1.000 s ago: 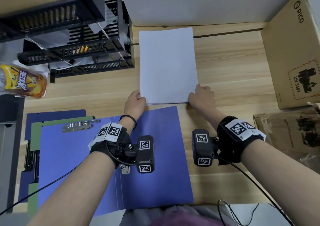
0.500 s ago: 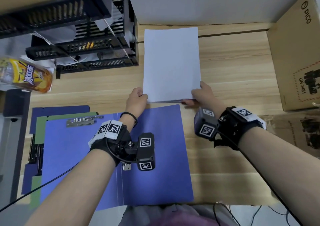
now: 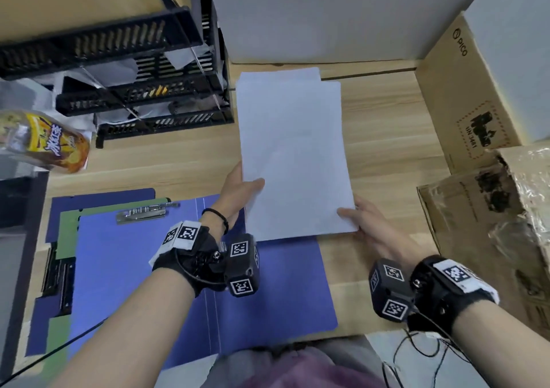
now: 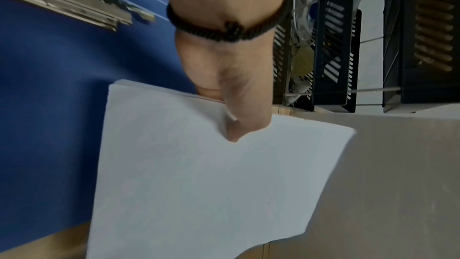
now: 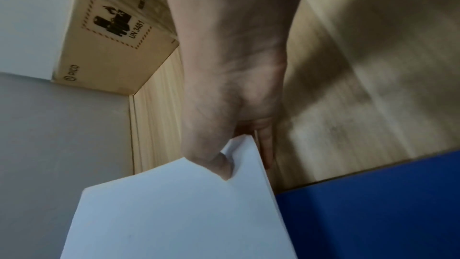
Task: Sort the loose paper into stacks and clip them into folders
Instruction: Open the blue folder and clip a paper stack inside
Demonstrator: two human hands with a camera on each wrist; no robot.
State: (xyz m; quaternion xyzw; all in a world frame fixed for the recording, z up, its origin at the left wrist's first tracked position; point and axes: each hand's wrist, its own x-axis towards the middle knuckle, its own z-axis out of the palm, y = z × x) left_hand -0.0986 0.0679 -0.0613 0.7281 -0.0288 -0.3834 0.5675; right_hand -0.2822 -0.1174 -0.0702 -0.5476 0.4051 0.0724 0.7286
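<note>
A stack of white paper [image 3: 293,155] is lifted off the wooden desk [image 3: 387,137], its near edge over the open blue folder [image 3: 143,268]. My left hand [image 3: 242,192] pinches the stack's near left edge, thumb on top [image 4: 245,123], fingers underneath. My right hand [image 3: 361,222] pinches the near right corner in the same way [image 5: 214,145]. A further sheet [image 3: 300,73] lies on the desk behind the lifted stack. The folder's metal clip [image 3: 143,212] sits at its top left; more blue and green folders [image 3: 67,218] lie under it.
Black stacked letter trays [image 3: 143,90] stand at the back left. A snack bag [image 3: 50,143] lies left of them. Cardboard boxes [image 3: 476,98] line the right side, with a plastic-wrapped one [image 3: 506,209] nearer. A white wall panel [image 3: 327,15] closes the back.
Both hands went from resting at the stack's near corners to pinching them, and lifted the stack toward me over the folder. A sheet left behind now shows at the back.
</note>
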